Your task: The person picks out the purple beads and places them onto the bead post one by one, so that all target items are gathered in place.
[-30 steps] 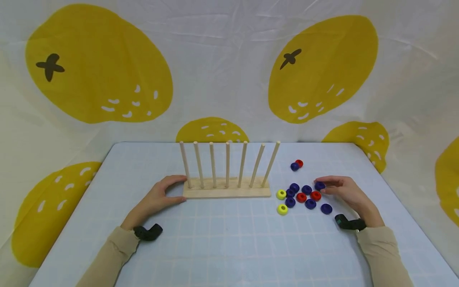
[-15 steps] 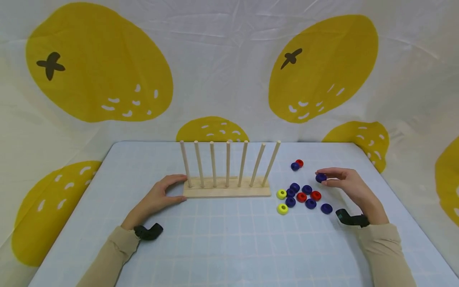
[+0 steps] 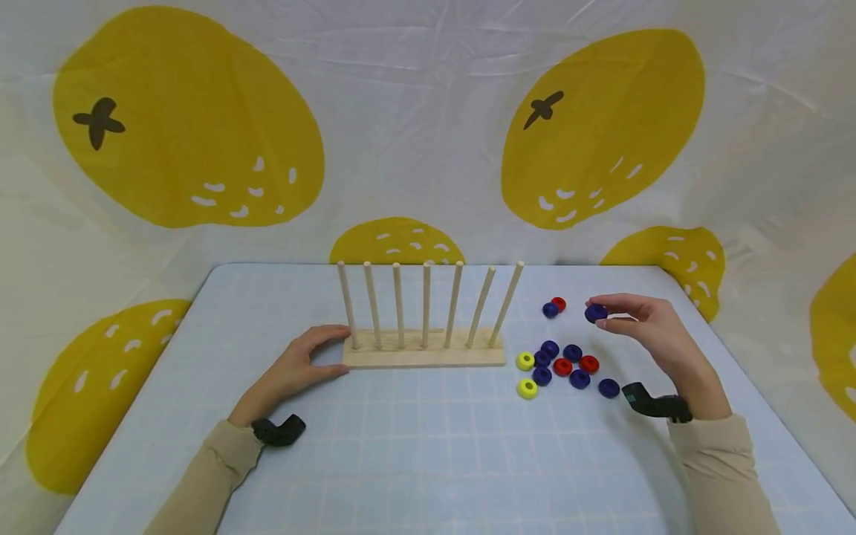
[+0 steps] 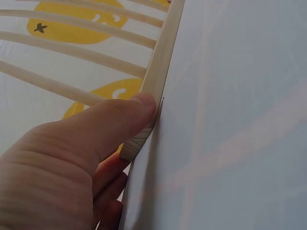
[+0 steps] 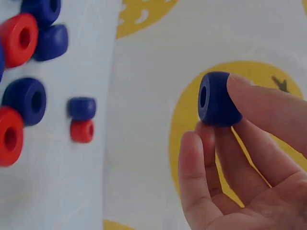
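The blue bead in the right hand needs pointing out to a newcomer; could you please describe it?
On the pale table stands a wooden rack, and loose beads lie to its right. Near them the right hand pinches the blue bead, set apart as the only one held off the table.

The left grip (image 3: 294, 365) holds the wooden peg rack (image 3: 424, 360) while the right grip (image 3: 665, 340) pinches a blue bead (image 3: 595, 314).
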Tool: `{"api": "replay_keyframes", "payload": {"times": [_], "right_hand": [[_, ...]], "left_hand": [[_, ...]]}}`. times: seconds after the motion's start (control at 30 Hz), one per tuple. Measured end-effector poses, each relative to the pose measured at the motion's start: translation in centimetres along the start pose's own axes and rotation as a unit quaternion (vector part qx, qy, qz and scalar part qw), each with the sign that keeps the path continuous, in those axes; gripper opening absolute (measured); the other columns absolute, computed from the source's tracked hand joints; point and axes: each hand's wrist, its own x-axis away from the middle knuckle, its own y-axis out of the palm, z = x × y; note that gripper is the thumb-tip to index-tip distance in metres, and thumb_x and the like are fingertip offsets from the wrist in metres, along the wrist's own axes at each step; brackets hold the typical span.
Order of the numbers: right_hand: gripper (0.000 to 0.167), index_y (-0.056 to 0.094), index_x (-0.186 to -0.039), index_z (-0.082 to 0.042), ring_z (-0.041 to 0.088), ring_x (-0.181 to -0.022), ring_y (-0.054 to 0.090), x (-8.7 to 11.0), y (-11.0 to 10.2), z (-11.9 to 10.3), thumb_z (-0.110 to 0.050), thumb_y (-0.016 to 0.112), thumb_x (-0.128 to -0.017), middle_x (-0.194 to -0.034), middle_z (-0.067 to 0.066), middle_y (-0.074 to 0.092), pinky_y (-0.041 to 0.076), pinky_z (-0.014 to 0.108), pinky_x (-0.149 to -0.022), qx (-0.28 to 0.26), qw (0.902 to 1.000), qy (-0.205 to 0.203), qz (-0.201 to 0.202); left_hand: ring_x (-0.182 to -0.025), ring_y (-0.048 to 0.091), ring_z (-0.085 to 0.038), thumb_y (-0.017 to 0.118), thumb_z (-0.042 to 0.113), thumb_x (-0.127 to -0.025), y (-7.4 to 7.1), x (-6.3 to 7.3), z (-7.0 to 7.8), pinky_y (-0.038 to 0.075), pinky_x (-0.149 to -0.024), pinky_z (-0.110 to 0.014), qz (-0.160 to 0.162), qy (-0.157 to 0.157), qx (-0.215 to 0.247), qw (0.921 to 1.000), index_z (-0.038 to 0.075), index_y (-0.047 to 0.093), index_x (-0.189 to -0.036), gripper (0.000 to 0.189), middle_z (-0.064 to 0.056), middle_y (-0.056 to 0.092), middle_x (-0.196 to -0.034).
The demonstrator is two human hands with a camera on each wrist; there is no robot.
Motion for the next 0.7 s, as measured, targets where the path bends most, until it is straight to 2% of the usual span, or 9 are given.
{"api": "replay_keyframes", "payload": {"times": [0.1, 0.27, 0.4, 0.5, 0.7], "right_hand": [[0.046, 0.06, -0.135, -0.01, 0.01, -0.111, 0.058, 0.3, 0.3, -1.2, -0.036, 0.065, -0.097, -0.126, 0.003, 0.066, 0.042, 0.055, -0.1, 0.01, 0.9998, -0.008, 0.015], [0.048, 0.06, -0.135, -0.011, 0.009, -0.108, 0.059, 0.8, 0.9, -3.2, -0.037, 0.067, -0.095, -0.126, 0.003, 0.065, 0.044, 0.055, -0.101, 0.008, 0.9994, -0.006, 0.034], [0.047, 0.06, -0.135, -0.012, 0.007, -0.107, 0.061, 1.1, 1.3, -4.5, -0.036, 0.067, -0.095, -0.125, 0.002, 0.066, 0.05, 0.03, -0.096, 0.006, 0.9985, -0.013, 0.052], [0.045, 0.062, -0.134, -0.013, 0.007, -0.109, 0.061, 1.2, 1.7, -5.3, -0.035, 0.068, -0.095, -0.124, 0.0, 0.066, 0.048, 0.014, -0.088, -0.005, 0.9974, -0.025, 0.067], [0.041, 0.061, -0.135, -0.013, 0.009, -0.113, 0.059, 1.3, 2.4, -6.7, -0.028, 0.066, -0.097, -0.126, 0.001, 0.064, 0.047, 0.011, -0.089, -0.03, 0.9947, -0.057, 0.081]], "left_hand": [[-0.13, 0.048, -0.03, 0.085, 0.011, -0.078, 0.1, 0.0, 0.0, 0.037, -0.108, -0.036, 0.003, 0.002, -0.003, 1.0, 0.009, 0.06, -0.134, 0.061, -0.01, 0.057, -0.138], [-0.13, 0.047, -0.032, 0.085, 0.009, -0.077, 0.2, -0.1, 0.0, 0.036, -0.107, -0.049, 0.001, -0.005, -0.001, 1.0, 0.007, 0.06, -0.134, 0.062, -0.012, 0.056, -0.138], [-0.131, 0.047, -0.031, 0.085, 0.011, -0.079, 0.1, -0.2, -0.1, 0.036, -0.108, -0.05, -0.003, -0.009, -0.003, 1.0, 0.009, 0.06, -0.134, 0.06, -0.011, 0.056, -0.139], [-0.131, 0.047, -0.03, 0.085, 0.014, -0.08, 0.1, -0.1, -0.1, 0.036, -0.108, -0.047, -0.003, -0.003, -0.005, 1.0, 0.01, 0.061, -0.134, 0.059, -0.009, 0.057, -0.138], [-0.131, 0.046, -0.032, 0.084, 0.014, -0.08, 0.1, -0.1, -0.1, 0.035, -0.109, -0.048, -0.003, 0.0, -0.009, 1.0, 0.009, 0.06, -0.135, 0.06, -0.011, 0.056, -0.139]]}}
